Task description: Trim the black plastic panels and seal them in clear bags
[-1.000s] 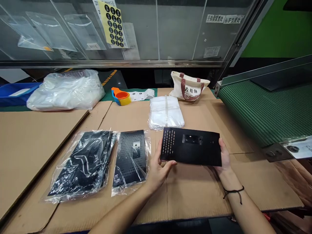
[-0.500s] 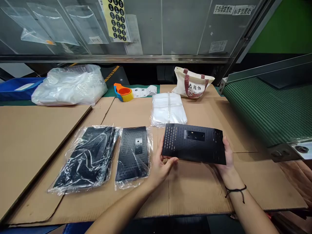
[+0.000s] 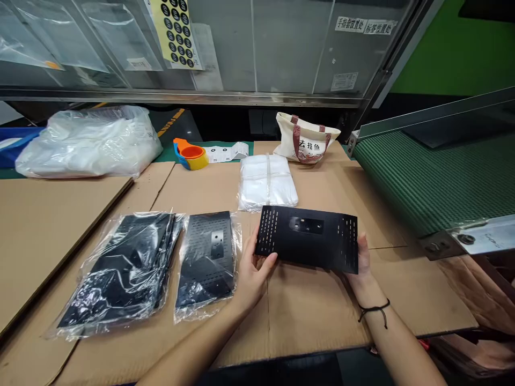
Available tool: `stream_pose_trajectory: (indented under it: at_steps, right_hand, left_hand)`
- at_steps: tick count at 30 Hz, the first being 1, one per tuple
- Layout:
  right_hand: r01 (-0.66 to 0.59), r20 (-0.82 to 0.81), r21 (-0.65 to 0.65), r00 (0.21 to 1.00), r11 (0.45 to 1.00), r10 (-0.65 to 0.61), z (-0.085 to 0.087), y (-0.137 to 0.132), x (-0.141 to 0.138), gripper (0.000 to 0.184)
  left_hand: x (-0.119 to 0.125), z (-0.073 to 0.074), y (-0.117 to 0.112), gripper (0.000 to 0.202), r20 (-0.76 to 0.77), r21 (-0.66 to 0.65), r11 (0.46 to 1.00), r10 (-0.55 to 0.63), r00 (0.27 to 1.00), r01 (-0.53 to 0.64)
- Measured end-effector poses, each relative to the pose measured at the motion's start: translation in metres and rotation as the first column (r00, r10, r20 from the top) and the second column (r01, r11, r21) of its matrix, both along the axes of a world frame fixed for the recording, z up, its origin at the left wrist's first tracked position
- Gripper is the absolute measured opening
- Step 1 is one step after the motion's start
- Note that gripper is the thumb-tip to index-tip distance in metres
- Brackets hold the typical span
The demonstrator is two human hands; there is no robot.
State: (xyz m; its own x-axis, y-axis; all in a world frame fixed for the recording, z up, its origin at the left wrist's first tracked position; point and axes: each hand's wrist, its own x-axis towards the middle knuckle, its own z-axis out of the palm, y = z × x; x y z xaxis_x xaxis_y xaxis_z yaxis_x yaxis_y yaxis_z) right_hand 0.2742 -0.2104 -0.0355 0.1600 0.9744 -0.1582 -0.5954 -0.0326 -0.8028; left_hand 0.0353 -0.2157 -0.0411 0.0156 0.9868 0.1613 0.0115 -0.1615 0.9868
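Between the left hand (image 3: 249,279) and the right hand (image 3: 362,265), a black perforated panel (image 3: 308,237) is held above the cardboard sheet (image 3: 314,316), gripped by its two side edges. The left fingers (image 3: 254,244) are closed on the panel's left edge, with the thumb laid across its near edge, and the right fingers (image 3: 364,252) are closed on its right edge. No bag is seen on this panel. Just left of the left fingers, one panel in clear plastic (image 3: 207,262) is laid flat, and further left a thicker bagged stack of black panels (image 3: 120,268) is recorded. Whether these bags are sealed cannot be determined. Directly beyond the fingers, a banded pack of clear bags (image 3: 266,183) is found intact, with no bag seen drawn from it. Further beyond the fingers, an orange-and-yellow tape roll (image 3: 191,157) and a canvas tote bag (image 3: 303,140) are noted, and a green conveyor belt (image 3: 426,171) is located to the right.
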Motion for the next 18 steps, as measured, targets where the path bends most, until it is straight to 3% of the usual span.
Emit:
stream_pose_trajectory:
  at_steps: [5,18]
  right_hand:
    - [-0.046,-0.017,-0.013,0.999,0.999,0.045,0.0014,-0.0014,-0.0043,0.058]
    - [-0.071,0.004,-0.019,0.997,0.997,0.072,-0.004,0.0026,-0.0066,0.043]
  left_hand:
    - [0.0006,0.0035,0.0003,0.063,0.014,-0.022,0.999,0.037,0.999,-0.037]
    - [-0.0016,0.0057,0.0001,0.059,-0.1,0.032,0.992,0.125,0.987,-0.123]
